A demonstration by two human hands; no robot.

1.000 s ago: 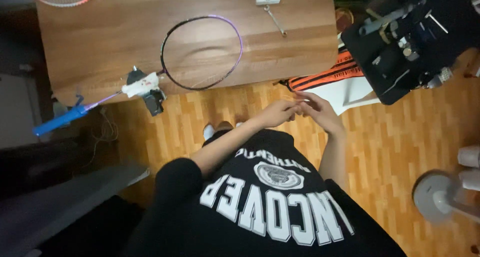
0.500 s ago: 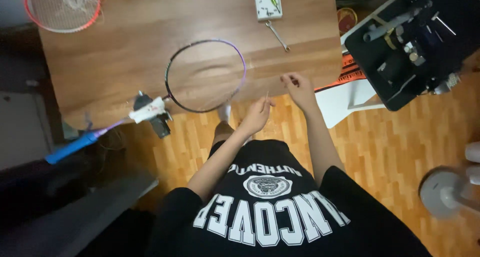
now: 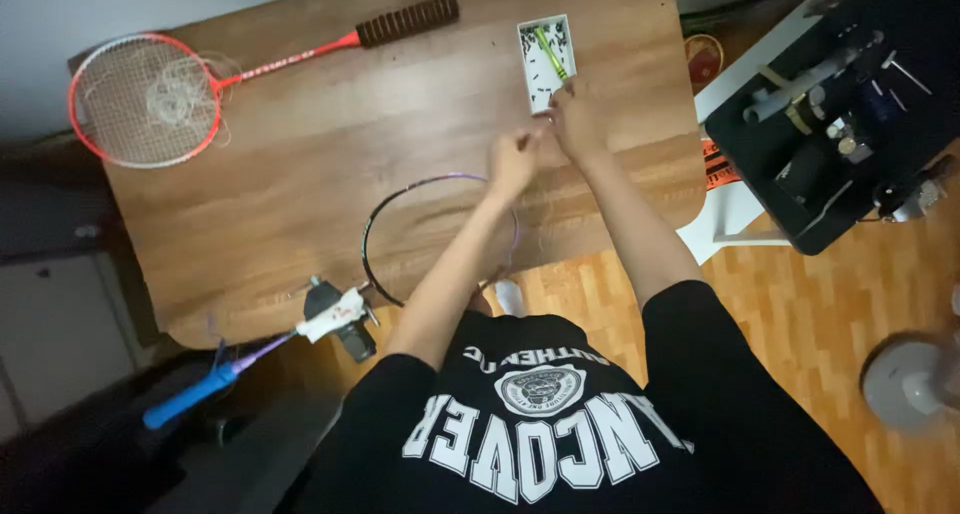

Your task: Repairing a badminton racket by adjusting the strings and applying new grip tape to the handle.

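My left hand (image 3: 513, 162) and my right hand (image 3: 572, 122) are stretched out close together over the wooden table (image 3: 300, 194). The right hand's fingertips touch the near end of a small white tray (image 3: 530, 74) holding several small dark pieces and a green tool (image 3: 549, 52). My left hand's fingers are curled just below the tray, with something small and dark at the fingertips that is too small to make out. Under my forearms lies an unstrung purple-and-black racket frame (image 3: 420, 186). Its blue handle (image 3: 190, 399) sticks out past the table's near edge.
A white-and-black clamp (image 3: 338, 319) grips the racket shaft at the table edge. A red racket (image 3: 145, 99) with loose strings lies at the far left. A black machine (image 3: 850, 104) stands to the right, and a round grey base (image 3: 905, 384) sits on the wood floor.
Both hands have moved from in front of my chest forward over the table to the white tray. The view has shifted up the table, bringing the red racket fully into sight.
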